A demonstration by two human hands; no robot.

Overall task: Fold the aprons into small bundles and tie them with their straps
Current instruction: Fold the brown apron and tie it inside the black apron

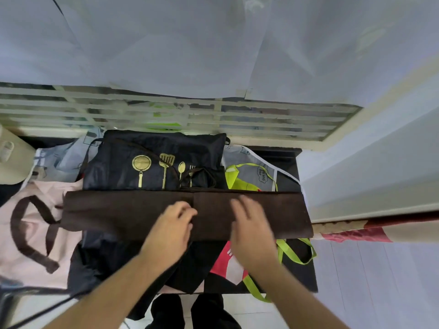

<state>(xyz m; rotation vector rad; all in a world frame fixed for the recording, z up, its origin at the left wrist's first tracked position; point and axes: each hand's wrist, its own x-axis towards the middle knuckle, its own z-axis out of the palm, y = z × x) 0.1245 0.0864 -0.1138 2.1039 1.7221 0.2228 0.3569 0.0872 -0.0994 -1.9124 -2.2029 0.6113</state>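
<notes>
Landmark for all positions: brown apron (133,213), folded to a long flat strip lying crosswise over the pile on the dark table (306,271).

1. Table: dark, flat top. Serves as work surface; the pile covers most of it, bare part shows at the near right corner, below the brown apron's right end.
2. Pink apron (28,224): left of the brown apron, partly under it. Smooth cloth w/ broad brown straps looping over it. Looks unfolded, awaiting its turn.
3. Black apron (156,148): just beyond the brown apron, far edge toward the window grille (166,110). Slightly shiny fabric, gold utensil print, thin dark straps lying loose on top.
4. Brown apron itself: matte, woven look, straight edges, a vertical crease near centre. Judgement: narrowed lengthwise so it can be folded or rolled end-to-end into a bundle; straps not clearly seen.
5. Grey apron (259,167) w/ lime straps (294,250): right, beyond and below the brown strip's right end. Thin, lightly printed cloth.
6. My left hand (173,224): resting on the brown apron at centre, fingers curled at the crease; whether pinching cloth, cannot tell.
7. My right hand (249,224): just right of the left, apart from it, fingers spread; blurred, appears flat on or just over the cloth, presumably smoothing it.
</notes>
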